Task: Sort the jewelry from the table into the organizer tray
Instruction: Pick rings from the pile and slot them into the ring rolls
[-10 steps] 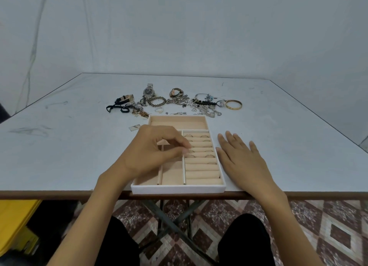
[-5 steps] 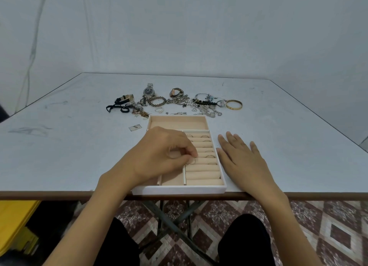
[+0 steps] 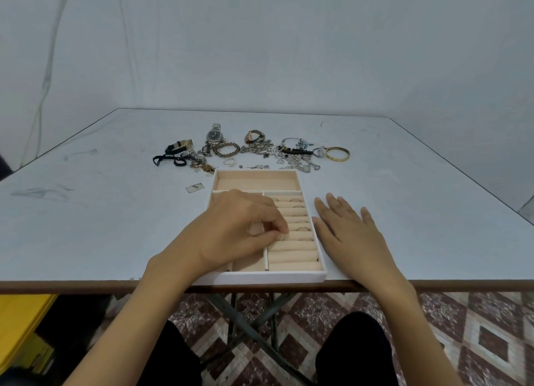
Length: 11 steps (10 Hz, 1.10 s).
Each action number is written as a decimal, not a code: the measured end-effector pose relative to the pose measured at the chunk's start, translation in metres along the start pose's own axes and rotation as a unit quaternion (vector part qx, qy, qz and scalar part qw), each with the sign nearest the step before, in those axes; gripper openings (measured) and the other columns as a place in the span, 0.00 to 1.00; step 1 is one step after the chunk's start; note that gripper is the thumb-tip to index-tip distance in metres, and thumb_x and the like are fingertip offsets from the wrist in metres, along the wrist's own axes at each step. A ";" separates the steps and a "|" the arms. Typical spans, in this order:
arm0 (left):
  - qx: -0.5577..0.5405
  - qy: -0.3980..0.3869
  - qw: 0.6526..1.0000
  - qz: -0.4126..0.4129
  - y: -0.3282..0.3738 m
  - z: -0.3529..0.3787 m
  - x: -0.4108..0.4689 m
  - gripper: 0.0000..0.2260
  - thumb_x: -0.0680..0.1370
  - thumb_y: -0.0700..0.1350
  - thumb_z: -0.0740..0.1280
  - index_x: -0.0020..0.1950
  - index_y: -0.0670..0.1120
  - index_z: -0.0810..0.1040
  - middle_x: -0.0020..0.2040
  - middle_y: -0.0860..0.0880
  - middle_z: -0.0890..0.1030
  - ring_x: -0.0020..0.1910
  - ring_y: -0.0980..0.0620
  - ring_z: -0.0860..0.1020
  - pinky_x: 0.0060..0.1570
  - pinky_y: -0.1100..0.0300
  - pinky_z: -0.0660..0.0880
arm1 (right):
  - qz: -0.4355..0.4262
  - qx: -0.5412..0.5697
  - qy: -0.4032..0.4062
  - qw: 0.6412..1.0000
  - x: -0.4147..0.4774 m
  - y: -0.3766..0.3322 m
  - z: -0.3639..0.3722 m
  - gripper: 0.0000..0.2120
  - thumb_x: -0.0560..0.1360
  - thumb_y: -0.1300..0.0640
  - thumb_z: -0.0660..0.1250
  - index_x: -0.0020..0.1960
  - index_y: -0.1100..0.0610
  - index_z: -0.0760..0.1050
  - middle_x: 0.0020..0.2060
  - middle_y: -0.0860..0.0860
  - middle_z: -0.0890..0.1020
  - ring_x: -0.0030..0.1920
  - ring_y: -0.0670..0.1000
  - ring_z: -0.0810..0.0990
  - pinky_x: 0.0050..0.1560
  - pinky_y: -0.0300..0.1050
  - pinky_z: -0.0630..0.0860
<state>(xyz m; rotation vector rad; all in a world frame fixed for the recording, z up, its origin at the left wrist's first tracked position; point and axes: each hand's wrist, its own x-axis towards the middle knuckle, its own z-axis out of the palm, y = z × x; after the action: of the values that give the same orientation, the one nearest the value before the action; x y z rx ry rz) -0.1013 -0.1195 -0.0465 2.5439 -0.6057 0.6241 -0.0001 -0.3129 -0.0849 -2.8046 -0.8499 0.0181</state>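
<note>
We see the beige, velvet-lined rectangular organizer tray with a white outer wall (image 3: pixel 323 276) at the near edge of the pale grey table (image 3: pixel 86 226). The left hand (image 3: pixel 239 229) lies over the tray's middle, thumb and fingers pressed together at the left end of the padded ring rolls (image 3: pixel 294 255); what they pinch, if anything, we cannot tell (the spot is too small to read). The right hand (image 3: pixel 352 238) lies flat on the table, fingers spread, its thumb edge touching the tray's right wall. Several thin rings (image 3: pixel 303 228) sit in slots between the rolls. The wide far compartment (image 3: pixel 257 180) shows only its lining. The unsorted jewelry lies beyond the tray: a steel wristwatch with dark dial (image 3: pixel 214 135), a gold bangle (image 3: pixel 337 154), a black cord (image 3: pixel 169 158) and tangled silver chains (image 3: pixel 294 161).
</note>
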 end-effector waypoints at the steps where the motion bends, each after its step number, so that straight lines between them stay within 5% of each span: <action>1: 0.004 -0.019 1.000 -0.002 0.001 -0.003 0.001 0.05 0.72 0.44 0.71 0.44 0.47 0.86 0.41 0.54 0.84 0.40 0.60 0.82 0.39 0.56 0.80 | -0.001 0.000 -0.001 1.000 0.000 0.000 0.000 0.26 0.82 0.43 0.41 0.79 0.47 0.46 0.78 0.46 0.47 0.78 0.46 0.43 0.76 0.52 0.40; 5: 0.036 -0.056 0.997 -0.031 -0.003 -0.008 -0.003 0.11 0.77 0.51 0.63 0.54 0.53 0.83 0.49 0.56 0.81 0.49 0.58 0.76 0.48 0.54 0.74 | -0.002 0.000 -0.003 1.000 -0.002 0.000 -0.001 0.26 0.82 0.43 0.42 0.79 0.47 0.46 0.78 0.46 0.47 0.78 0.46 0.43 0.76 0.52 0.40; 11: 0.052 -0.031 0.998 -0.031 -0.010 -0.001 -0.014 0.11 0.73 0.46 0.64 0.47 0.56 0.85 0.45 0.59 0.81 0.47 0.60 0.77 0.50 0.50 0.74 | 0.001 0.000 0.000 1.000 -0.002 -0.001 -0.001 0.26 0.82 0.42 0.41 0.79 0.46 0.46 0.78 0.46 0.46 0.77 0.45 0.43 0.76 0.52 0.40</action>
<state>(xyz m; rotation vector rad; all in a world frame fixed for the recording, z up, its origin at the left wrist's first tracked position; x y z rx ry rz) -0.1081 -0.1069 -0.0557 2.6761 -0.5259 0.5707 -0.0020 -0.3133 -0.0839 -2.8050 -0.8473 0.0185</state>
